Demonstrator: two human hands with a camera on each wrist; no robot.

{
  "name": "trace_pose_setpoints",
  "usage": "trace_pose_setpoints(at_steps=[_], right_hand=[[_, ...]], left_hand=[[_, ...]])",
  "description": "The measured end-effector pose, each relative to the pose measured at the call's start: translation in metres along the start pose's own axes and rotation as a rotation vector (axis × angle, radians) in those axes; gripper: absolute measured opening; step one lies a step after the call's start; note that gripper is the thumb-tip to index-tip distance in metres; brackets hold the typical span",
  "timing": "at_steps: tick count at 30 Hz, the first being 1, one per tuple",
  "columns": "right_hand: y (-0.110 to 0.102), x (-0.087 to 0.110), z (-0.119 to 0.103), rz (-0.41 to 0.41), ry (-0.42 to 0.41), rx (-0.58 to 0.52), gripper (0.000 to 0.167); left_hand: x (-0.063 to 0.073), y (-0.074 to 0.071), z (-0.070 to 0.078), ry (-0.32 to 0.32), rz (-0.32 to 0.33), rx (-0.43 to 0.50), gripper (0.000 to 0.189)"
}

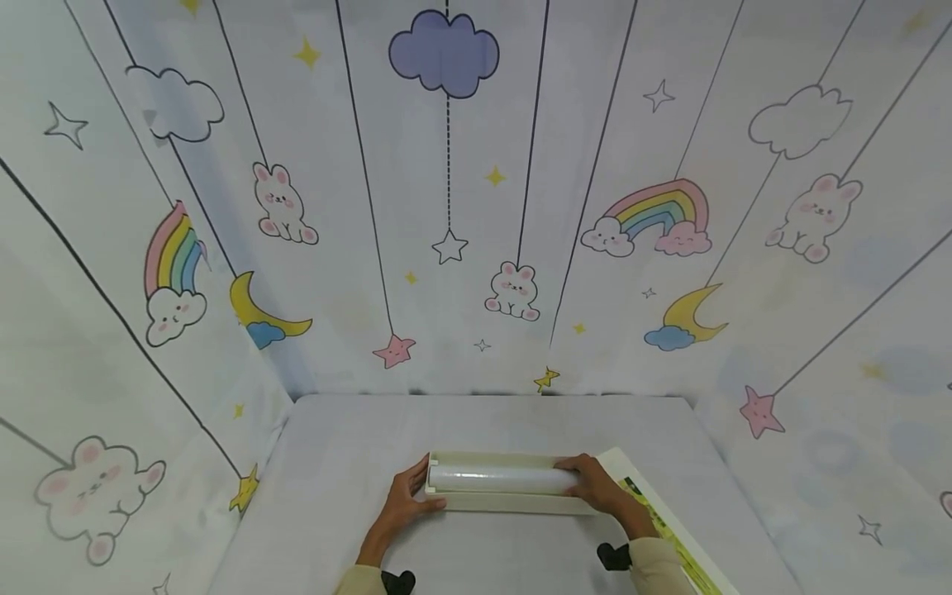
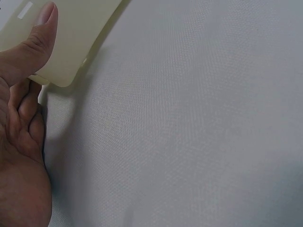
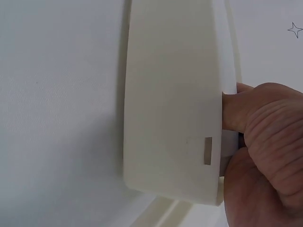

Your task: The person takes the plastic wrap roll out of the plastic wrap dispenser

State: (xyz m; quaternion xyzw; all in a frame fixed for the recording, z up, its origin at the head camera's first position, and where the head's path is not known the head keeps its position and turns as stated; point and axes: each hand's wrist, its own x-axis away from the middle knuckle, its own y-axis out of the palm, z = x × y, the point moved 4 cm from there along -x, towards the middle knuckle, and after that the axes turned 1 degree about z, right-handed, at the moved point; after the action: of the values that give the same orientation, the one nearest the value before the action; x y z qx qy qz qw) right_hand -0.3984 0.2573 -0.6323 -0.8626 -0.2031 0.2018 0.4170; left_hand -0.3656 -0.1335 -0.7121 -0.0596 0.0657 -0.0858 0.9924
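Observation:
A long cream plastic dispenser box lies open at the top on the white table, with a whitish, shiny roll of film inside. My left hand grips the left end of the dispenser. In the left wrist view its thumb lies on the front wall and the other fingers curl by the end. At the right end, my right hand reaches over the front wall and holds the end of the roll. The right wrist view shows its fingers inside the dispenser; their tips are hidden.
A long white carton with yellow-green print lies slantwise at the right, partly behind the right forearm. Fabric walls printed with clouds, rabbits and stars rise behind and beside the white tabletop.

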Motion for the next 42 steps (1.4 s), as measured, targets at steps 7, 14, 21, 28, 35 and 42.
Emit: trace_pose_setpoints(at_steps=[7,14,21,28,35,42], right_hand=[[0.001,0.002,0.012,0.037,-0.085,-0.029,0.045],[0.01,0.002,0.048,0.104,-0.236,-0.088,0.045],[-0.01,0.001,0.004,0.021,-0.018,-0.066,0.046],[0.008,0.0,0.056,0.074,-0.07,-0.148,0.051],[-0.005,0.0,0.04,0.023,0.053,-0.129,0.052],[0.009,-0.002,0.084,0.061,-0.14,-0.146,0.05]], left_hand=[[0.0,0.001,0.0,-0.008,-0.003,0.018,0.104],[0.001,0.0,0.004,-0.006,-0.002,0.008,0.103],[-0.002,-0.001,-0.001,0.014,0.001,0.016,0.104],[-0.002,-0.003,-0.005,0.036,-0.004,0.013,0.104],[0.0,-0.002,0.001,0.058,-0.015,0.001,0.104],[0.003,-0.003,0.002,0.103,-0.026,-0.011,0.099]])
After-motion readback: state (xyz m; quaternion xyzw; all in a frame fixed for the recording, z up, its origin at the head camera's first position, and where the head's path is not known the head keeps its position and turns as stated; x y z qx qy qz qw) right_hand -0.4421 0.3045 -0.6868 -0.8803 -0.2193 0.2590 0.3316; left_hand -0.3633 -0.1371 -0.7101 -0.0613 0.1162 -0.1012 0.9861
